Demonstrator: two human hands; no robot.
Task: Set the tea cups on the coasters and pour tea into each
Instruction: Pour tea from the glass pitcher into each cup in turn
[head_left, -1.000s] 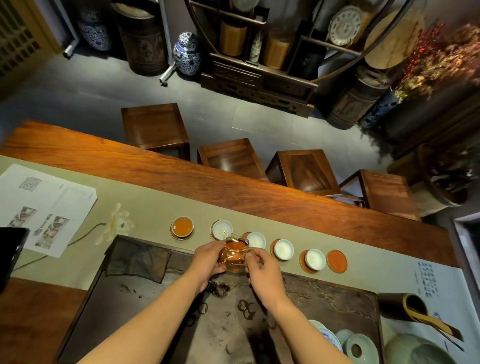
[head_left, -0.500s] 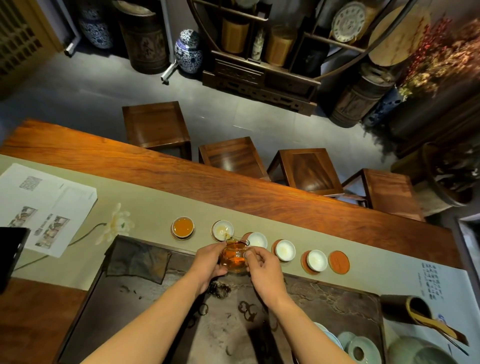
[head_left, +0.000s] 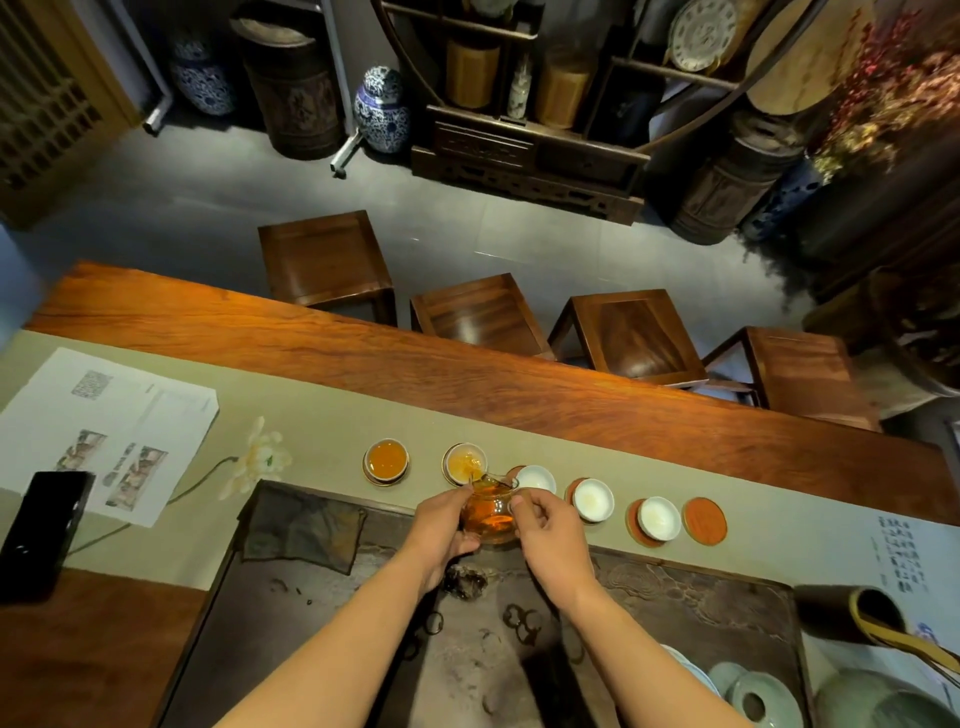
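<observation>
Both my hands hold a glass pitcher (head_left: 489, 512) of amber tea, tilted to the left. My left hand (head_left: 441, 530) cups its left side and my right hand (head_left: 545, 530) grips its right side. A thin stream runs from the spout into the second cup (head_left: 464, 462), which is partly filled. The leftmost cup (head_left: 386, 460) is full of tea. Three white cups (head_left: 536, 478) (head_left: 592, 500) (head_left: 658, 518) to the right stand empty on orange coasters. One bare coaster (head_left: 705, 521) lies at the right end of the row.
A dark stone tea tray (head_left: 701, 603) lies under my arms with a grey cloth (head_left: 301, 530) on its left. Papers (head_left: 114, 426), a black phone (head_left: 41, 530) and a white flower (head_left: 260, 462) are at left. Pale green teaware (head_left: 763, 699) sits at bottom right. Wooden stools stand beyond the table.
The pitcher has tipped further left and tea now streams into the second cup, whose level has risen. Both hands stayed around the pitcher.
</observation>
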